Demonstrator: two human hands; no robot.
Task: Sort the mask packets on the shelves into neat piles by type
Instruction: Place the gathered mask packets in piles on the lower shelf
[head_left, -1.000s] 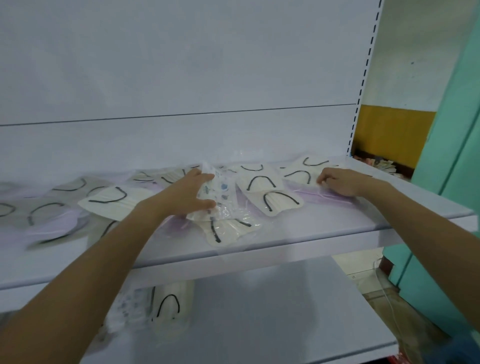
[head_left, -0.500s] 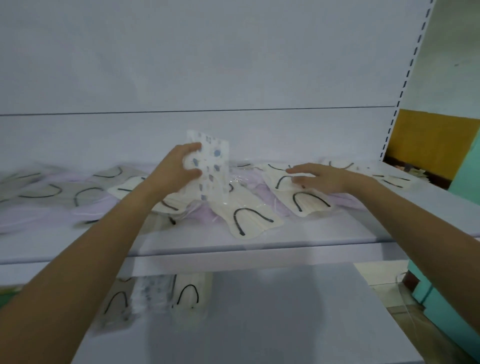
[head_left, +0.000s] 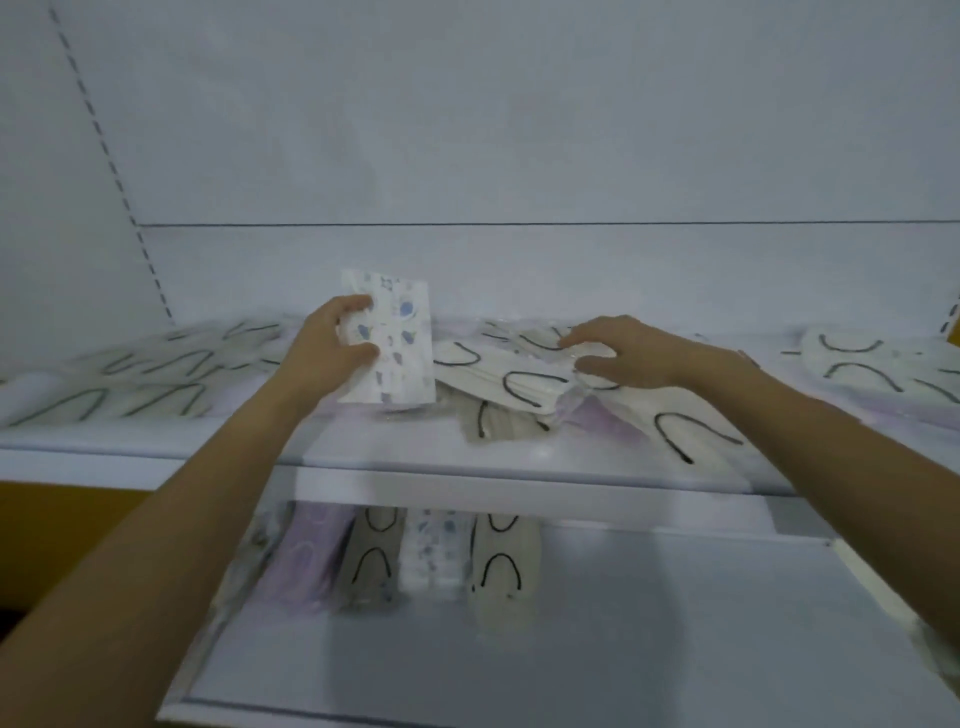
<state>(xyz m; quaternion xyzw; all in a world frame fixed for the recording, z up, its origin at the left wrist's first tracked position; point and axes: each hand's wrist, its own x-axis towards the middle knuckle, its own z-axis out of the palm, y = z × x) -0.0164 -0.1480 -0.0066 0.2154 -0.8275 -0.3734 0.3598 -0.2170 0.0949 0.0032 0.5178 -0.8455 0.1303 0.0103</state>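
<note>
1. The left hand (head_left: 332, 353) pinches a spotted mask packet (head_left: 402, 343), thumb in front, and holds it upright above the top shelf (head_left: 415, 447).
2. The right hand (head_left: 634, 356) lies with loose fingers on the messy cream packets (head_left: 524, 387) there.
3. On the lower shelf (head_left: 649, 623), four small piles (head_left: 431, 556) sit side by side: purple, grey, spotted, cream.
</note>
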